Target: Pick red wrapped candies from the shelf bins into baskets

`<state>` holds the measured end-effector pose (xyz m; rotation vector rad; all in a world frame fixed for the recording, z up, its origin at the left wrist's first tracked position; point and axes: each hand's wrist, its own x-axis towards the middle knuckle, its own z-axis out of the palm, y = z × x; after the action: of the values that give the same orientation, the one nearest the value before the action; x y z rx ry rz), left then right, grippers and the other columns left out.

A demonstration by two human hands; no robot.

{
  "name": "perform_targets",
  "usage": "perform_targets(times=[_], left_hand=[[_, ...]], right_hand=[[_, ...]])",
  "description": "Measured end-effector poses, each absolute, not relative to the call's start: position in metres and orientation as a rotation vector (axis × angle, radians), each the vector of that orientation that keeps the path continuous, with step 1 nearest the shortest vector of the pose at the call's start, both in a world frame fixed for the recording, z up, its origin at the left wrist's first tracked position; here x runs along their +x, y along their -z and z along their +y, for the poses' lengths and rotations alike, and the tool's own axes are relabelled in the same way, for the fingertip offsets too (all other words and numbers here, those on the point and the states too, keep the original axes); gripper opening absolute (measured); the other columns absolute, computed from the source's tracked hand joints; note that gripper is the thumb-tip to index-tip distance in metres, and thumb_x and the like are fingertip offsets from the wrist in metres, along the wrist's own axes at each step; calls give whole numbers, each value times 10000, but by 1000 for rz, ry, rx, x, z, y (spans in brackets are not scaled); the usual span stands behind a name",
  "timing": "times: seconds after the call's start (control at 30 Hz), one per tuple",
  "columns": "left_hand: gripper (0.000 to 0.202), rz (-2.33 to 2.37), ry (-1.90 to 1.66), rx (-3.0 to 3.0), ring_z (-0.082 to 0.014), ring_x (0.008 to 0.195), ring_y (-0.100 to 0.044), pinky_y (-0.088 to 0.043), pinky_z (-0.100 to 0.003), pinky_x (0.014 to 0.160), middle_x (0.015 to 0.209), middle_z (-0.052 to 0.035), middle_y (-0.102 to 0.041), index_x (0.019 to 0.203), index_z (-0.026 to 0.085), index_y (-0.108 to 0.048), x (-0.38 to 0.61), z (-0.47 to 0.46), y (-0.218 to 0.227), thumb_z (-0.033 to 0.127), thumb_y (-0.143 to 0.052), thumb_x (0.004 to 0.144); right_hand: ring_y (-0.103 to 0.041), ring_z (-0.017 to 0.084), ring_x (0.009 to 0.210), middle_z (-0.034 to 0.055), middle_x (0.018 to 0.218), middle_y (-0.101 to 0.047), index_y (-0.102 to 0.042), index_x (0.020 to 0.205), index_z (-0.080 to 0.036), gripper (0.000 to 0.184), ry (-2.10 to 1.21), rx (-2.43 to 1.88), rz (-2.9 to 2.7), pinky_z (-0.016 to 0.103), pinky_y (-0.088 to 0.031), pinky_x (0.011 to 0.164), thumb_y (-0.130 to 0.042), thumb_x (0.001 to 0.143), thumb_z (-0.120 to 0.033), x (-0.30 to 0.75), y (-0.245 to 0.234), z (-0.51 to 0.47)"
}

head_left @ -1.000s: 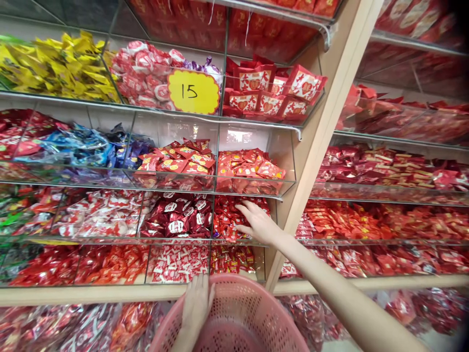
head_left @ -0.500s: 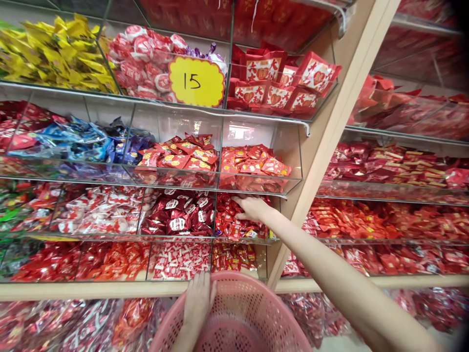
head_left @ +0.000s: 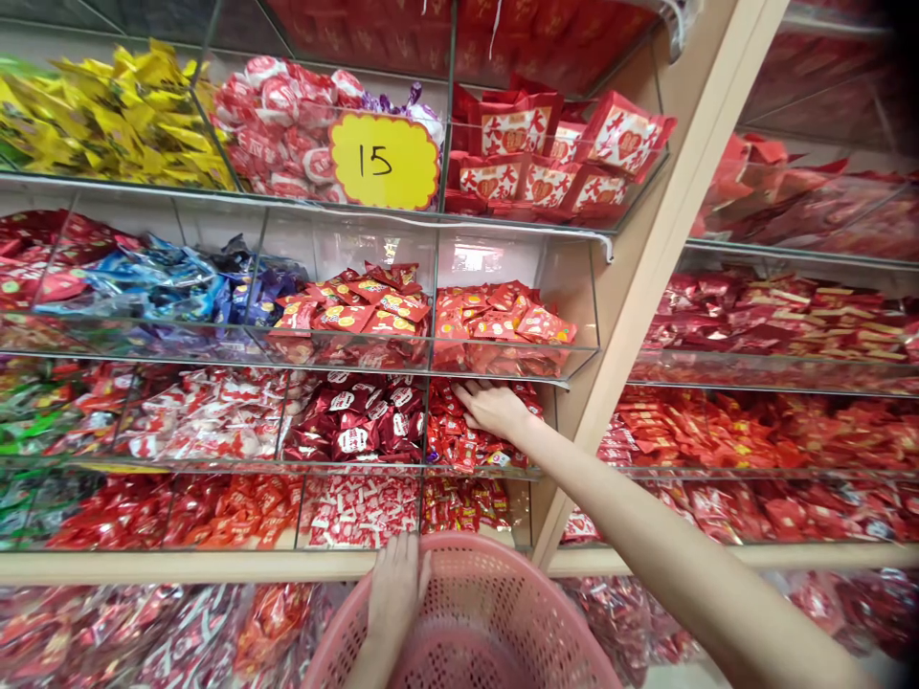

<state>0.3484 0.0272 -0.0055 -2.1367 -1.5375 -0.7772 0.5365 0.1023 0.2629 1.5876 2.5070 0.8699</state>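
My left hand (head_left: 397,584) grips the near-left rim of a pink plastic basket (head_left: 531,584), its fingers over the edge and the thumb on the inner side. The basket is round with a perforated wall. My right hand (head_left: 495,409) reaches into a clear shelf bin and rests on small red wrapped candies (head_left: 459,448). Its fingers are stretched out and slightly apart, with the tips partly among the wrappers. In the bin just left lie dark red wrapped candies (head_left: 353,439) with white labels.
Wooden shelving with clear dividers holds many sweets. Red packets (head_left: 503,314) fill the bin above my right hand. A yellow price tag (head_left: 386,161) reading 15 hangs higher up. A slanted wooden post (head_left: 650,258) stands at right. Bagged sweets (head_left: 193,636) lie below the shelf.
My right hand has shifted slightly within the same candy bin, its fingers a little more bent. The view has moved slightly left. My left hand stays on the basket rim.
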Motion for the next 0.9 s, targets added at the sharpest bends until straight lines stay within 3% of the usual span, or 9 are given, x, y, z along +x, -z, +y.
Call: perform_targets(times=[0.13,0.37,0.53,0.77,0.9], left_hand=[[247,-1492,768,-2090,-192,859,-506,-381,-327,782,900,-63,-593,988,142,-562,348,28,9,273,-399,857],[254,-1505,748,-2126,-179,826,-511,-392,-324,761,877,-54,-583,982,157,-558,347,26,5,278,-364,872],[265,-1485,766,-2105,-192,877,-519,-398,-331,781,928,-70,-595,1019,145,-549,346,26,7,286,-383,868],[249,-1510,784,-2111,-187,841,-528,-402,-328,760,884,-64,-599,959,152,-575,346,27,7,280,-382,867],[258,-1509,752,-2097,-185,837,-526,-399,-321,747,885,-69,-600,961,149,-578,347,27,7,282,-376,869]], right_hand=[[-586,237,952,152,1198,-515,-254,1362,-206,577,-830,1504,2495,297,-470,675,-450,826,-282,536,-267,102],[-589,242,994,163,1261,-474,-292,1352,-255,528,-672,1628,2378,333,-491,707,-358,844,-127,517,-276,99],[-596,241,991,174,1233,-509,-342,1335,-243,501,-643,1658,2431,362,-492,741,-290,859,-95,517,-277,101],[-588,222,1000,137,1124,-608,-303,1362,-254,516,-732,1653,2538,376,-427,882,-281,866,-115,540,-273,111],[-556,231,1058,147,1197,-569,-227,1394,-236,577,-819,1663,2606,424,-367,954,-285,843,-74,541,-273,111]])
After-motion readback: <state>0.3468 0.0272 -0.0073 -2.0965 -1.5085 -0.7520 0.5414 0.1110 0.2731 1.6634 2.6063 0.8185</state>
